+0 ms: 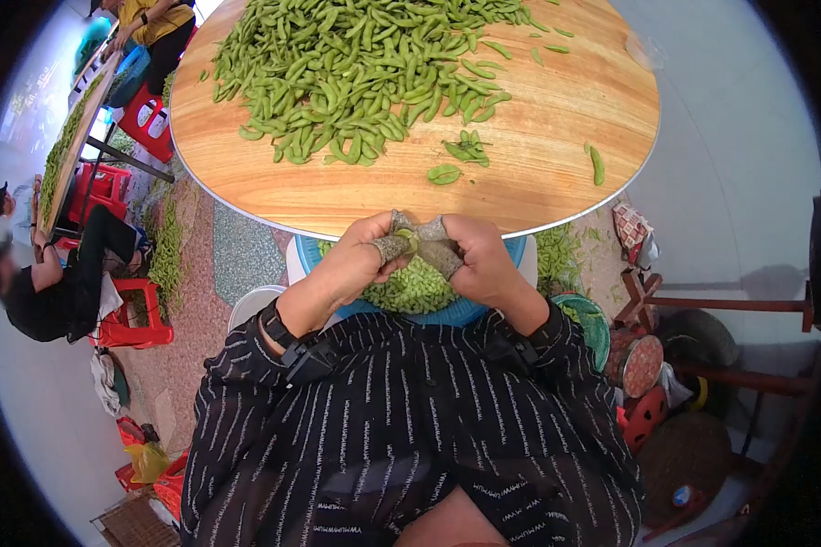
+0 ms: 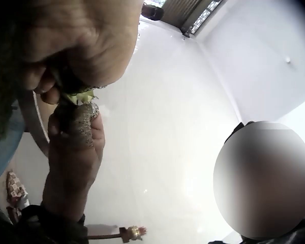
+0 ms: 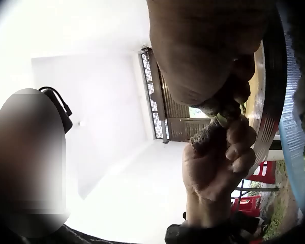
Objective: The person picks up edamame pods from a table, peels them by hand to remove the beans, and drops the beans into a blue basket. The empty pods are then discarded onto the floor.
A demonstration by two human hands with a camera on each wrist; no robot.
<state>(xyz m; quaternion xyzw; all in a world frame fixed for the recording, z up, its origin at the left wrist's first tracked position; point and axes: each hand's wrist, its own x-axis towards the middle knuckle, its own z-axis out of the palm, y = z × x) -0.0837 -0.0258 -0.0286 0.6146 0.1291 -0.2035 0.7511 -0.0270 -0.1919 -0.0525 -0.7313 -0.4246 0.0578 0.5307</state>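
Note:
Both hands meet above a blue basin [image 1: 446, 318] of shelled green beans [image 1: 410, 288], close to the round table's front edge. A green pod [image 1: 410, 241] is pinched between them by the left hand [image 1: 348, 264] and the right hand [image 1: 493, 269]. Grey speckled coverings wrap the thumbs and some fingertips. In the left wrist view the green pod [image 2: 81, 97] shows between the left hand [image 2: 91, 40] and the right hand [image 2: 73, 157]. The right wrist view shows the pod [image 3: 222, 120] partly hidden by fingers.
A large heap of pods [image 1: 356, 73] covers the back of the wooden table [image 1: 556, 137], with a few loose pods nearer. A green basket [image 1: 588, 319] stands at the right. Red stools [image 1: 141, 319], another table with pods and seated people are at the left.

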